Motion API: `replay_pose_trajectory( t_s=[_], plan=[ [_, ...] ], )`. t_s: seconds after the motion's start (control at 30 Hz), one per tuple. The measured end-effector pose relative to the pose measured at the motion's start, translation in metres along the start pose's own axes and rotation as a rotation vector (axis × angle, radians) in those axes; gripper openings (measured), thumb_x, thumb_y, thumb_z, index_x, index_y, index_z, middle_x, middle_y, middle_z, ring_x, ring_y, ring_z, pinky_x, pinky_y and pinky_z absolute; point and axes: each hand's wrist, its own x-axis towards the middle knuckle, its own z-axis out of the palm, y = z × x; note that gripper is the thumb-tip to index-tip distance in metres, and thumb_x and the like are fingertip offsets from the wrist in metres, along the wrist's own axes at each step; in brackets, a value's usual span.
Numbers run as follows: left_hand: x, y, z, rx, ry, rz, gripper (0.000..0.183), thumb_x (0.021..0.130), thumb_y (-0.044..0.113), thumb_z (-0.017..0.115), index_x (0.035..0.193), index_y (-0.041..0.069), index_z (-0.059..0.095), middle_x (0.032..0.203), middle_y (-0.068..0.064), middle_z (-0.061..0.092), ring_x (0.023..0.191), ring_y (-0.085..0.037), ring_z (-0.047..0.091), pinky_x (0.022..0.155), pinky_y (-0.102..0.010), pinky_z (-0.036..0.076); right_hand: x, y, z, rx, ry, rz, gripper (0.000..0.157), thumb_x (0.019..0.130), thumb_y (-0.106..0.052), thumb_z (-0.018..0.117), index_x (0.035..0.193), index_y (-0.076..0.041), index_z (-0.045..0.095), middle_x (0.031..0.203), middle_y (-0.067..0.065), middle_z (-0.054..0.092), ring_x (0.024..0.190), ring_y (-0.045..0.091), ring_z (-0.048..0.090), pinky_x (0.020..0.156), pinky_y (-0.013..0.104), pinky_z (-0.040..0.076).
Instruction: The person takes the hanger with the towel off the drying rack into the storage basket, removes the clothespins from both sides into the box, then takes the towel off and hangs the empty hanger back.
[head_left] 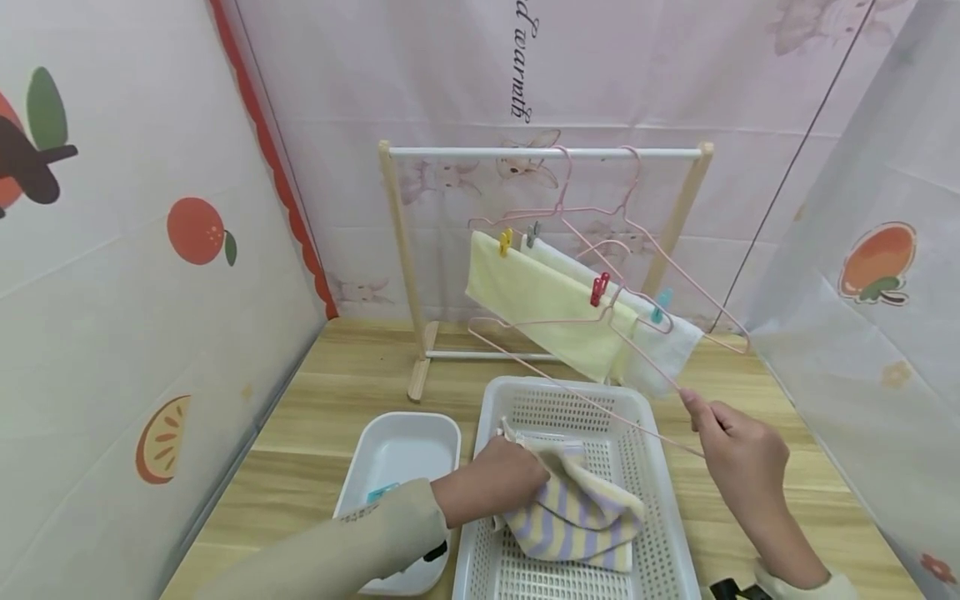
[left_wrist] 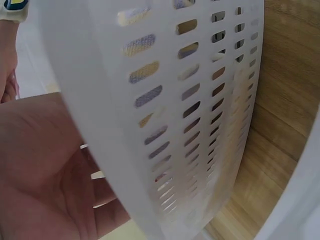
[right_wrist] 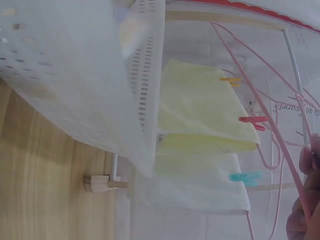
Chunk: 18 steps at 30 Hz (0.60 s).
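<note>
Over the white basket (head_left: 660,467), my left hand (head_left: 510,475) grips a yellow-and-purple striped towel (head_left: 562,525), bunched and partly raised off the basket floor. In the left wrist view the basket wall (left_wrist: 115,100) covers the fingertips and most of the cloth. My right hand (head_left: 742,450) holds a bare pink hanger (head_left: 577,392) by its right side, tilted in front of the drying rack. On the rack, a yellow towel (head_left: 540,300) and a white towel (head_left: 667,354) hang from pink hangers with clothespins. The yellow one carries a yellow clothespin (head_left: 506,242) and a red clothespin (head_left: 599,289).
The rack's white bar (head_left: 465,152) runs between wooden posts (head_left: 401,250) at the back of the wooden table (head_left: 300,450). Left of the basket stands a white tray (head_left: 408,450) with a blue clothespin (head_left: 381,492), partly behind my left sleeve. Printed cloth walls surround the table.
</note>
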Motion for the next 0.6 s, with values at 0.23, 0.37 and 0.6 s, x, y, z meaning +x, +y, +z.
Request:
replay_pose_trajectory(
  t_s=[0.23, 0.37, 0.6],
  plan=[
    [-0.0030, 0.0012, -0.0011, -0.012, -0.042, -0.010, 0.024, 0.090, 0.035, 0.070, 0.068, 0.028, 0.065, 0.058, 0.008, 0.057, 0.051, -0.009, 0.043, 0.046, -0.032, 0.044, 0.0036, -0.0032, -0.0004, 0.020, 0.027, -0.014, 0.047, 0.092, -0.023, 0.074, 0.049, -0.023, 0.055, 0.037, -0.016, 0.028, 0.036, -0.006, 0.017, 0.037, 0.023, 0.017],
    [-0.0053, 0.0007, -0.0026, -0.037, -0.047, -0.002, 0.020, 0.090, 0.035, 0.070, 0.071, 0.029, 0.067, 0.061, 0.008, 0.059, 0.052, -0.009, 0.044, 0.046, -0.033, 0.044, 0.0045, -0.0048, 0.0001, 0.035, 0.020, -0.016, 0.048, 0.092, -0.023, 0.074, 0.049, -0.024, 0.054, 0.037, -0.015, 0.028, 0.037, -0.006, 0.017, 0.036, 0.023, 0.017],
    [-0.0094, -0.0006, -0.0065, -0.107, -0.068, -0.018, 0.020, 0.092, 0.038, 0.067, 0.074, 0.030, 0.067, 0.063, 0.010, 0.058, 0.054, -0.008, 0.045, 0.044, -0.031, 0.039, 0.0073, -0.0088, 0.0005, 0.027, 0.013, -0.018, 0.049, 0.092, -0.024, 0.074, 0.049, -0.025, 0.052, 0.038, -0.014, 0.027, 0.037, -0.006, 0.016, 0.036, 0.023, 0.016]
  ],
)
